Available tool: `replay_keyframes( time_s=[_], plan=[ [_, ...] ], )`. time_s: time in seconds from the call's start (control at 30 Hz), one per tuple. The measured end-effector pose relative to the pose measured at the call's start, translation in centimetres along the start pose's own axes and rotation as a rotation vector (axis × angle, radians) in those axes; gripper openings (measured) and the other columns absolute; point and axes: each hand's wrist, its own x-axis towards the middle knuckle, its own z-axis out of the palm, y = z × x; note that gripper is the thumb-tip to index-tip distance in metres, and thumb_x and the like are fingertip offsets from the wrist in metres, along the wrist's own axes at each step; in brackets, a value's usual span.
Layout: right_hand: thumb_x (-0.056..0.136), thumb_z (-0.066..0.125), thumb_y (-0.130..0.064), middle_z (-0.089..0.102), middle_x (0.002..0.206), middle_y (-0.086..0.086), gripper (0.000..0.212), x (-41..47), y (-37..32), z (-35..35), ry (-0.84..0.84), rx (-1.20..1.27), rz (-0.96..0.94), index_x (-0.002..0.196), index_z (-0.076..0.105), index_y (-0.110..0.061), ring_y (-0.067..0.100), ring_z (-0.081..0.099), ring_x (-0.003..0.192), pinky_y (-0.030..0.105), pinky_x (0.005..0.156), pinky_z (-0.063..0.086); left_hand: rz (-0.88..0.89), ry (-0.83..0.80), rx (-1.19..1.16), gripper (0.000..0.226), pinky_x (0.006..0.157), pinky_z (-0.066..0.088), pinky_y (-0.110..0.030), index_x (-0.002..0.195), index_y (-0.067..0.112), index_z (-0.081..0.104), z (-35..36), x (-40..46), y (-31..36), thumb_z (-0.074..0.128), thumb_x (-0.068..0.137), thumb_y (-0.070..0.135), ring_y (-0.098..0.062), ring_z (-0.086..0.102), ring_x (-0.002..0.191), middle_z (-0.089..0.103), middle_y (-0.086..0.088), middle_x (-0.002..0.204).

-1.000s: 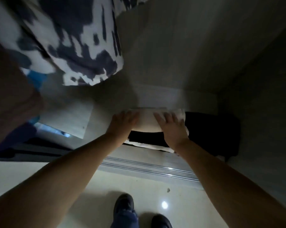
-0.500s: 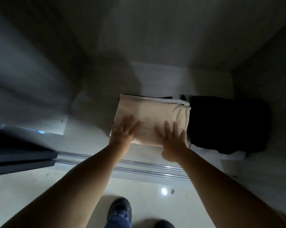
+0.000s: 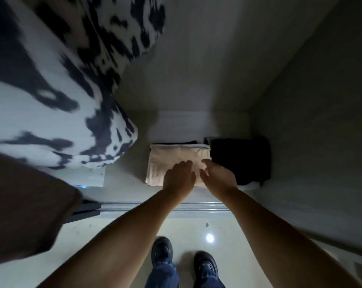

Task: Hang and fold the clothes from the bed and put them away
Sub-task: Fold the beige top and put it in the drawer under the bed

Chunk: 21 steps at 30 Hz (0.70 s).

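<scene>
Cream-coloured folded garment [image 3: 177, 157] lies flat on the floor of a dim wardrobe [image 3: 196, 123], seen from a head camera looking down past both bare forearms. Taking this garment as the landmark: its long side runs left to right across the view, its folded edges square to the wardrobe's back wall. It sits on top of a thin stack, with a sliver of white and dark cloth showing at its far edge.

Just beside the garment on its right, touching or nearly so, is a black folded pile [image 3: 240, 160] of similar depth. To the garment's left and above hangs a blurred black-and-white patterned garment [image 3: 57, 113], with a brown garment [image 3: 24, 204] nearer the viewer.

Left hand [image 3: 179, 176] hovers over or rests on the garment's near right part, fingers straight and close together, gripping nothing. Whether the palm touches the cloth cannot be told. Right hand [image 3: 218, 176] sits at the garment's near right corner, fingers loosely curved and spread, thumb apart, holding nothing.

Both hands are about equally close to the garment, which lies directly ahead of and below them. Nearer than the garment run the wardrobe's sliding-door tracks [image 3: 196, 206], then a pale glossy floor [image 3: 113, 235] with two dark shoes [image 3: 162, 250].

The placing step looks done or nearly so; any squaring of the stack would need only a short push away from the viewer
</scene>
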Motion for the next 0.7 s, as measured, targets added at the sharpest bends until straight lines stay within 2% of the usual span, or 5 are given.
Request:
replay_keyframes(
  time_s=[0.1, 0.27, 0.4, 0.53, 0.7],
  plan=[
    [0.098, 0.04, -0.042, 0.069, 0.109, 0.007, 0.038, -3.7, -1.5, -6.9, 0.039, 0.029, 0.047, 0.128, 0.052, -0.022, 0.03, 0.064, 0.103, 0.035, 0.078, 0.05, 0.015, 0.057, -0.035, 0.026, 0.078, 0.045, -0.033, 0.114, 0.013, 0.051, -6.1, -3.2, 3.4, 0.04, 0.098, 0.03, -0.026, 0.057, 0.103, 0.061, -0.009, 0.109],
    [0.098, 0.041, -0.043, 0.069, 0.105, 0.013, 0.037, -11.0, -3.6, -17.4, 0.124, 0.016, 0.126, 0.12, 0.057, -0.018, 0.033, 0.064, 0.1, 0.036, 0.077, 0.051, 0.073, 0.144, -0.048, 0.024, 0.071, 0.044, -0.035, 0.109, 0.011, 0.055, -16.4, -8.8, 7.3, 0.045, 0.094, 0.028, -0.033, 0.061, 0.098, 0.065, -0.014, 0.105],
    [0.098, 0.041, -0.042, 0.069, 0.102, 0.012, 0.034, -16.8, -4.1, -22.9, 0.22, 0.045, 0.203, 0.116, 0.06, -0.021, 0.033, 0.064, 0.094, 0.034, 0.071, 0.048, 0.207, 0.186, -0.023, 0.022, 0.076, 0.049, -0.038, 0.106, 0.011, 0.058, -22.6, -12.5, 10.5, 0.048, 0.092, 0.026, -0.033, 0.06, 0.1, 0.065, -0.012, 0.108],
    [0.097, 0.043, -0.045, 0.07, 0.1, 0.009, 0.033, -22.3, -3.0, -25.5, 0.3, 0.05, 0.301, 0.112, 0.062, -0.024, 0.032, 0.064, 0.092, 0.032, 0.069, 0.047, 0.379, 0.144, 0.055, 0.022, 0.075, 0.051, -0.039, 0.107, 0.014, 0.055, -24.5, -15.5, 14.6, 0.047, 0.094, 0.03, -0.033, 0.062, 0.097, 0.065, -0.011, 0.106],
    [0.096, 0.041, -0.049, 0.07, 0.1, 0.004, 0.034, -29.3, 0.4, -26.6, 0.353, 0.014, 0.383, 0.099, 0.064, -0.024, 0.03, 0.065, 0.094, 0.031, 0.071, 0.046, 0.613, 0.084, 0.181, 0.025, 0.082, 0.048, -0.039, 0.112, 0.014, 0.054, -23.0, -18.8, 21.1, 0.046, 0.096, 0.031, -0.03, 0.057, 0.106, 0.06, -0.008, 0.115]
  ],
)
